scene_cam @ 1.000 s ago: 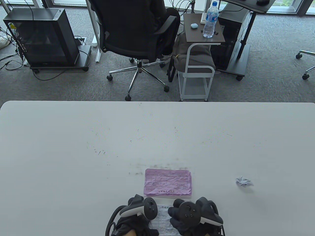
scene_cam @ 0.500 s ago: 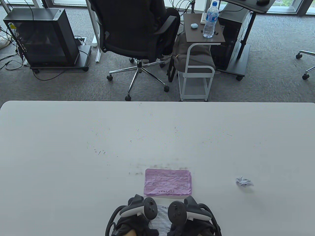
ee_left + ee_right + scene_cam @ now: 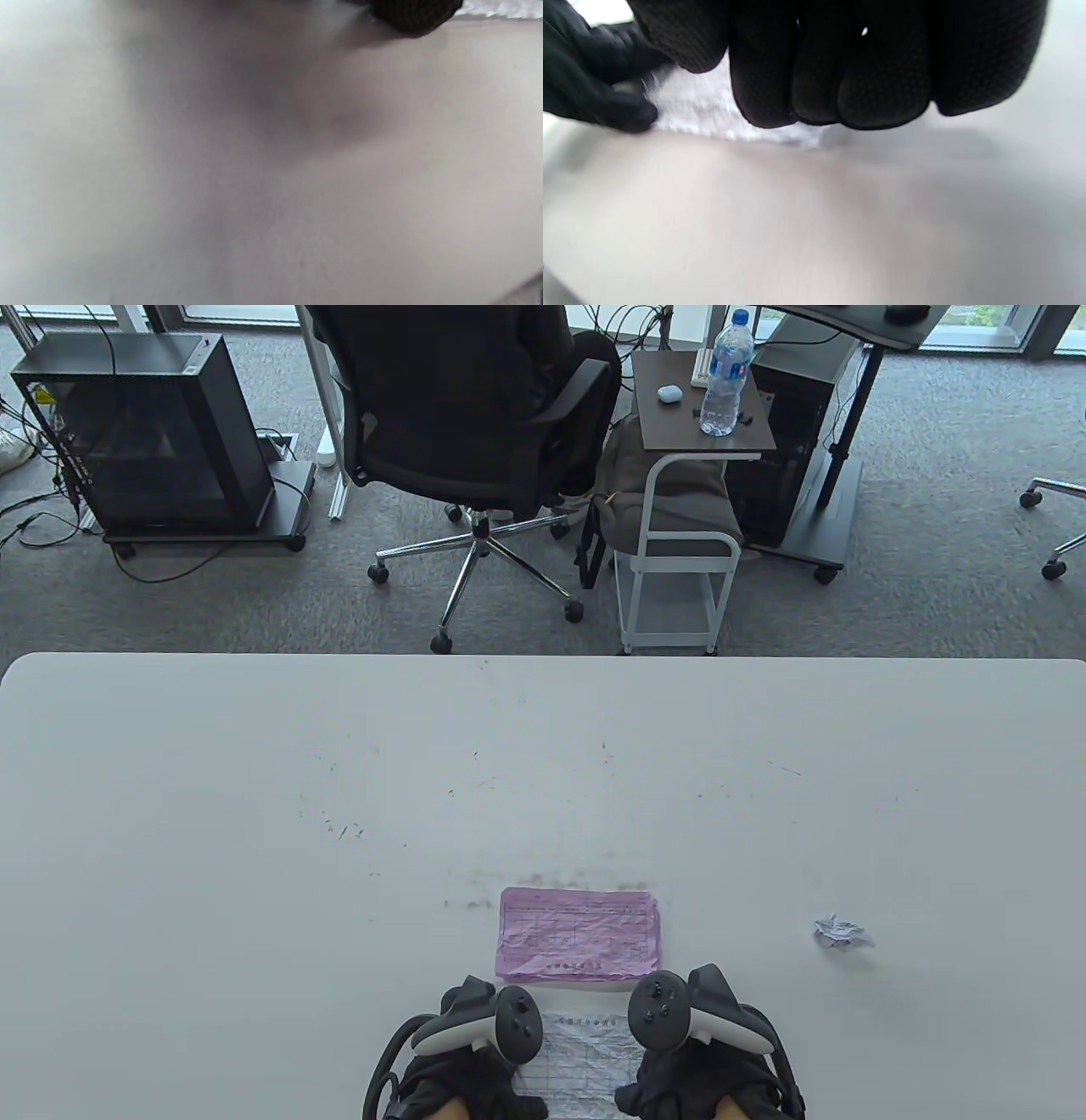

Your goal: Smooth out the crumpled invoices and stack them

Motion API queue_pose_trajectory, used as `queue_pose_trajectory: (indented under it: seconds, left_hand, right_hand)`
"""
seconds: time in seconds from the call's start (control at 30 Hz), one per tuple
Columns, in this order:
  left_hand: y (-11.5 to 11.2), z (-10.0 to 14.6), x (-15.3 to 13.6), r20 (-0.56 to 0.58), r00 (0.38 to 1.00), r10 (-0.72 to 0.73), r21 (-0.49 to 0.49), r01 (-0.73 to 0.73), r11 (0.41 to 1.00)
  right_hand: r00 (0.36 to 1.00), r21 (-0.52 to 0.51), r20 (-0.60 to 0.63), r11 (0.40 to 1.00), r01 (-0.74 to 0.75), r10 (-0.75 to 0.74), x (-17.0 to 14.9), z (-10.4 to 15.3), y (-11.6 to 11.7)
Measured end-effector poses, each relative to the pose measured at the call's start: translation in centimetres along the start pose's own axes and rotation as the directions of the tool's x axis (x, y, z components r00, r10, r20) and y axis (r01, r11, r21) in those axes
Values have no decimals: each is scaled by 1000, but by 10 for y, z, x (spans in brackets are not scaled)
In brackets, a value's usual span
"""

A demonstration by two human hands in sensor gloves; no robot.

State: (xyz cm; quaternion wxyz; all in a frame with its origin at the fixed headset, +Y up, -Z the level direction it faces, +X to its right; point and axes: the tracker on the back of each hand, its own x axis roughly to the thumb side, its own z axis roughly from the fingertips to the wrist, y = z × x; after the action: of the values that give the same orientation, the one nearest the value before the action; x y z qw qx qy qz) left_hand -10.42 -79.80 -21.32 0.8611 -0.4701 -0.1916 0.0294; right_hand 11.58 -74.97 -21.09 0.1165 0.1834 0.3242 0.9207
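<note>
Right hand (image 3: 713, 1060) has slid out to the right since a sec ago. Half a sec back it sat close to the middle of the white invoice (image 3: 581, 1056), w/ its tracker nearly touching the other one. Now it is at the paper's right edge, so more of the sheet shows between the two hands. Left hand (image 3: 462, 1069) has not moved; it sits at the paper's left edge.

That looks like a smoothing wipe: one hand pins, the other rubs outward. The white invoice lies on the desk (image 3: 254, 857) right at the near edge, just below the pink stack (image 3: 579, 935) (flat sheets, pink one on top). It still looks a bit wrinkly, so I think more rubs are needed before it goes on the stack.

Right wrist view shows the right hand's fingers (image 3: 840, 84) bent down side by side over the white paper, tips at its edge. They seem to press it, not pinch it, but it's blurry & I can't tell for sure. Left wrist view shows only one dark fingertip (image 3: 413, 17) by a bit of paper, so I can't tell how that hand lies.

One more crumpled ball (image 3: 840, 933) waits well off to the right, not touched yet. So the job isn't done.
</note>
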Motion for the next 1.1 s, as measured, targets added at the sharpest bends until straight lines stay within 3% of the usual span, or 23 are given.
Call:
queue_pose_trajectory:
  seconds: [0.07, 0.17, 0.27, 0.47, 0.6, 0.87, 1.1]
  left_hand:
    - [0, 0, 0, 0, 1000, -2, 1, 2, 1000]
    - [0, 0, 0, 1, 1000, 0, 0, 0, 1000]
    - [0, 0, 0, 4, 1000, 3, 3, -3, 1000]
    - [0, 0, 0, 5, 1000, 1, 1, -1, 1000]
    - [0, 0, 0, 2, 1000, -1, 2, 1, 1000]
    - [1, -1, 1, 3, 1000, 0, -1, 0, 1000]
    - [0, -1, 1, 6, 1000, 1, 1, -1, 1000]
  right_hand:
    - [996, -211, 60, 976, -55, 69, 8, 8, -8]
    - [979, -308, 169, 950, -61, 118, 24, 9, -6]
    - [937, -296, 277, 947, -125, 210, 46, 0, 7]
    - [907, -214, 317, 953, -215, 276, 61, -16, 28]
    - [926, -85, 237, 956, -281, 294, 58, -22, 34]
    - [961, -85, 86, 963, -257, 264, 48, -24, 29]
    - [980, -90, -122, 982, -166, 155, 22, -20, 18]
